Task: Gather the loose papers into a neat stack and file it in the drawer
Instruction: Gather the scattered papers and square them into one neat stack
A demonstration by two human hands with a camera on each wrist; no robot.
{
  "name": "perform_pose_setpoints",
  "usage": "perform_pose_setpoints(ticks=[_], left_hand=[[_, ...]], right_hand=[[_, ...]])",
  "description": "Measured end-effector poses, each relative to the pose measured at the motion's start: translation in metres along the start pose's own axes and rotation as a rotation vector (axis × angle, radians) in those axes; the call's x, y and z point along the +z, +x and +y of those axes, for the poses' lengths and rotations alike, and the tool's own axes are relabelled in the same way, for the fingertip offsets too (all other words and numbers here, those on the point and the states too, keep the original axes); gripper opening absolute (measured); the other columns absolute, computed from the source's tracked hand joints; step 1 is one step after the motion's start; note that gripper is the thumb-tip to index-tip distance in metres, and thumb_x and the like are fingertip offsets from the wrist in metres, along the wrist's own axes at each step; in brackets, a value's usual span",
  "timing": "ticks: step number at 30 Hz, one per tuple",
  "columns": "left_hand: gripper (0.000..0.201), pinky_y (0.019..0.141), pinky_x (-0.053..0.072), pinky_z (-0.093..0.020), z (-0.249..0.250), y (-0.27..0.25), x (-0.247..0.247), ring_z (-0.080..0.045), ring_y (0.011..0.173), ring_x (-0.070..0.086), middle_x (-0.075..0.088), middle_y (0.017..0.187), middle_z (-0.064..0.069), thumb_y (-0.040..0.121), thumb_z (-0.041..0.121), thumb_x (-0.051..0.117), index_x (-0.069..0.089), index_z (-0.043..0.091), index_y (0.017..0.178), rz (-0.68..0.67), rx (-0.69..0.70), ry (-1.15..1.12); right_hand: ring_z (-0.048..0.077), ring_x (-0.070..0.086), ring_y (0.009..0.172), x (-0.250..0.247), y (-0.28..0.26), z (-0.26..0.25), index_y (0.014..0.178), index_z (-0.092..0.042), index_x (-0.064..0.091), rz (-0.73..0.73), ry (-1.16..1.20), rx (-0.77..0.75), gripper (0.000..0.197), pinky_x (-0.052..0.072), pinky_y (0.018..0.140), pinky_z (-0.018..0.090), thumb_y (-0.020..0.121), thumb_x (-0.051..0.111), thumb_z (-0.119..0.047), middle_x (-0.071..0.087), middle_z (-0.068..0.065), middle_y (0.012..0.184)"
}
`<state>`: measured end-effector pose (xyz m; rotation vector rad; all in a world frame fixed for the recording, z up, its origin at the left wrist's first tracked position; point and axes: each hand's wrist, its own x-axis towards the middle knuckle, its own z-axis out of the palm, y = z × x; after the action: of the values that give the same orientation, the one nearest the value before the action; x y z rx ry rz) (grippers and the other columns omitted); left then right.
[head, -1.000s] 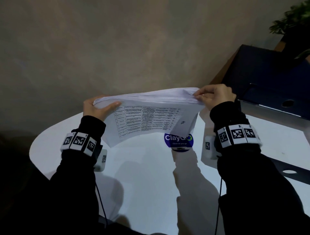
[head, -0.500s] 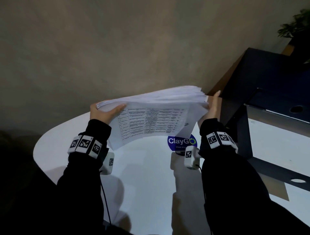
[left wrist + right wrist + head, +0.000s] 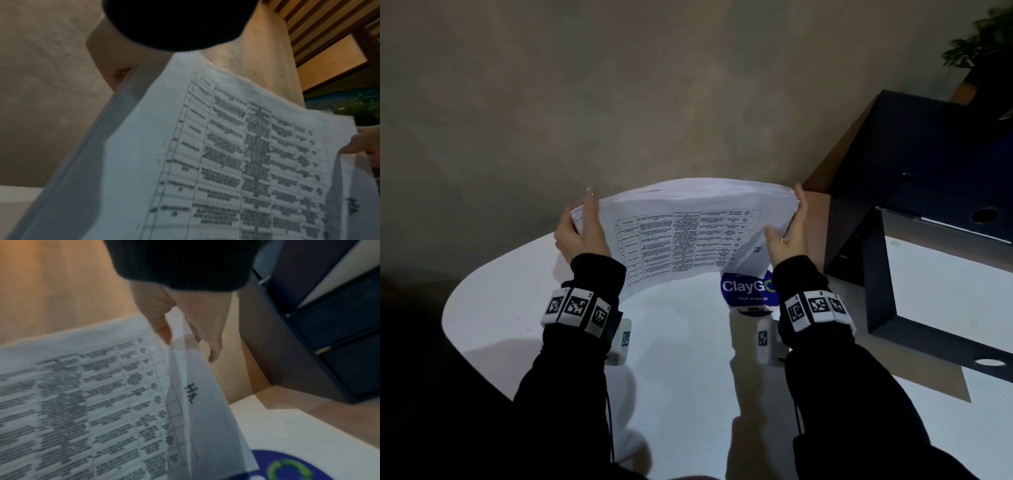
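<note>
A paper stack (image 3: 688,236) with a printed table on its front sheet stands nearly upright over the white table (image 3: 517,308) and bows toward me. My left hand (image 3: 580,226) holds its left edge, fingers stretched upward. My right hand (image 3: 789,229) holds the right edge, thumb on the front sheet and fingers behind, as the right wrist view shows at the thumb (image 3: 162,331). One sheet (image 3: 197,394) with a handwritten mark sticks out at the lower right. The stack (image 3: 226,154) fills the left wrist view and hides the fingers. Whether its bottom edge touches the table, I cannot tell.
A dark blue drawer cabinet (image 3: 928,154) stands to the right, its drawer fronts (image 3: 339,337) close to my right hand. What looks like a pulled-out drawer (image 3: 945,291) with a pale inside lies beside the table. A round blue ClayGo sticker (image 3: 748,289) sits under the stack. A plant (image 3: 983,44) is at the far right.
The stack has tipped from lying flat to standing nearly upright, facing me. Both hands have turned, and their fingers now point up along its side edges.
</note>
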<state>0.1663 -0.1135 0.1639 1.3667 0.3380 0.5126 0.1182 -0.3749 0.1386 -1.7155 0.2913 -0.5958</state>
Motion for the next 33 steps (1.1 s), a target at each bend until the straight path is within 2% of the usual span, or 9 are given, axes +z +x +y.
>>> perform_pose_setpoints(ticks=[3,8,11,16,18,21,25,28,33], left_hand=[[0.006,0.060,0.039,-0.006,0.004,-0.001,0.003,0.010,0.059,0.051,0.055,0.070,0.014,0.086,0.026,0.059,0.059,0.023,0.081,0.002,0.098,0.010],[0.032,0.053,0.031,-0.020,-0.001,0.006,0.001,-0.010,0.055,0.036,0.038,0.050,0.011,0.084,0.028,0.054,0.047,0.026,0.053,-0.004,0.059,-0.025],[0.026,0.058,0.038,-0.022,0.000,0.007,0.000,-0.010,0.060,0.047,0.050,0.060,0.008,0.085,0.026,0.052,0.051,0.028,0.059,-0.023,0.091,-0.008],[0.010,0.077,0.041,-0.020,0.002,0.014,-0.003,-0.010,0.082,0.054,0.061,0.085,0.004,0.079,0.031,0.058,0.062,0.023,0.076,-0.073,0.100,-0.044],[0.008,0.071,0.043,-0.011,0.001,0.013,-0.008,-0.005,0.082,0.053,0.061,0.093,0.004,0.083,0.026,0.062,0.064,0.022,0.089,-0.179,0.105,-0.023],[0.028,0.060,0.055,-0.016,-0.003,0.012,-0.015,-0.013,0.080,0.062,0.066,0.091,0.004,0.072,0.010,0.077,0.065,0.022,0.095,-0.312,0.054,0.039],[0.059,0.083,0.057,-0.037,-0.009,0.020,-0.017,-0.020,0.090,0.067,0.068,0.100,-0.003,0.054,0.031,0.092,0.061,0.015,0.103,-0.281,-0.098,0.143],[0.101,0.088,0.056,-0.045,-0.018,0.025,-0.016,-0.026,0.104,0.066,0.066,0.116,-0.011,0.040,0.043,0.095,0.053,0.005,0.124,-0.283,-0.151,0.147],[0.075,0.082,0.059,-0.044,-0.022,0.024,-0.020,-0.028,0.098,0.071,0.071,0.110,-0.011,0.053,0.028,0.093,0.061,0.006,0.117,-0.351,-0.186,0.148]], right_hand=[[0.002,0.048,0.104,0.000,0.001,-0.022,0.146,-0.033,0.017,0.099,-0.155,-0.260,0.090,0.043,0.073,0.000,0.074,0.041,0.015,0.040,0.012,0.136],[0.028,0.054,0.108,-0.004,0.009,-0.034,0.130,-0.028,0.054,-0.100,-0.663,-0.345,0.055,0.052,0.090,0.041,0.079,0.057,-0.009,0.031,0.011,0.144],[0.027,0.060,0.103,-0.009,0.009,-0.034,0.125,-0.025,0.059,-0.039,-0.694,-0.326,0.048,0.055,0.084,0.042,0.077,0.059,-0.020,0.031,0.005,0.145],[0.013,0.043,0.120,-0.010,0.016,-0.029,0.144,-0.022,0.033,0.034,-0.159,-0.047,0.071,0.036,0.093,0.001,0.082,0.063,-0.004,0.034,0.013,0.144],[0.018,0.040,0.124,-0.005,0.020,-0.022,0.147,-0.023,0.023,-0.031,0.139,0.102,0.081,0.036,0.100,0.018,0.080,0.063,0.000,0.037,0.014,0.143],[0.015,0.052,0.105,0.000,0.021,-0.014,0.135,-0.012,0.043,-0.129,0.144,0.161,0.071,0.043,0.086,0.020,0.067,0.064,-0.009,0.056,0.004,0.116],[0.017,0.057,0.100,0.002,0.030,-0.006,0.124,-0.015,0.051,-0.092,0.183,0.239,0.064,0.047,0.084,0.024,0.062,0.069,-0.018,0.061,0.000,0.104],[0.026,0.054,0.112,0.009,0.032,-0.005,0.132,-0.008,0.047,-0.164,0.067,0.280,0.055,0.043,0.091,0.032,0.080,0.065,-0.002,0.060,0.009,0.116],[0.027,0.056,0.118,0.016,0.030,-0.003,0.131,-0.009,0.050,-0.238,0.009,0.269,0.050,0.045,0.101,0.040,0.085,0.067,-0.011,0.060,0.013,0.127]])
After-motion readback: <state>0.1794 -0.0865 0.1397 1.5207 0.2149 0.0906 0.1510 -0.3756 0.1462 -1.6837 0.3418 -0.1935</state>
